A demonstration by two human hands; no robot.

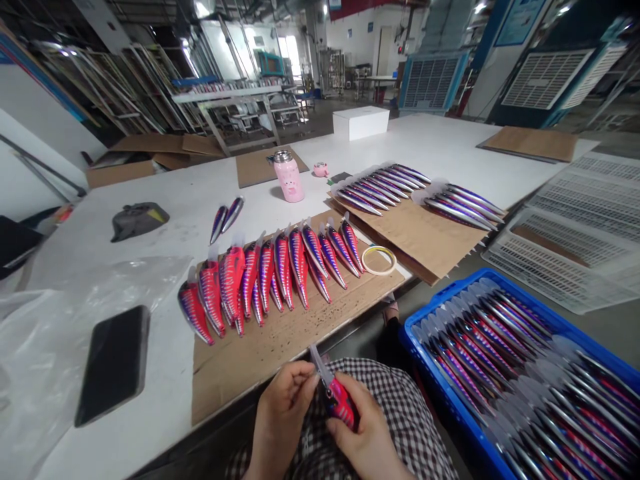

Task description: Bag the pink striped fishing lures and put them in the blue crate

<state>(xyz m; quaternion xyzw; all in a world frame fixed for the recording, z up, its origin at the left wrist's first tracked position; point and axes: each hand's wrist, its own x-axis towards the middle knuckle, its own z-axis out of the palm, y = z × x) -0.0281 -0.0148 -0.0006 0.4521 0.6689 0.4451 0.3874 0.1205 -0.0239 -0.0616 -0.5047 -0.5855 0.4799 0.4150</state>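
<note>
Near the flat brown cardboard (pixel 250 367), our right hand (pixel 369 427) grips a shiny red fish lure (pixel 344 407). Our left hand (pixel 281 410) bends its fingers by the clear plastic tab (pixel 321 367); we can't tell if they pinch. Fiddling there needs steadiness.

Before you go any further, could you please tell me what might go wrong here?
The pink bottle stands upright with lures nearby, so a stray reach might knock it over. The fishing lures on the cardboard lie close-packed, some overlapping, so lifting one could drag or scuff another.
</note>
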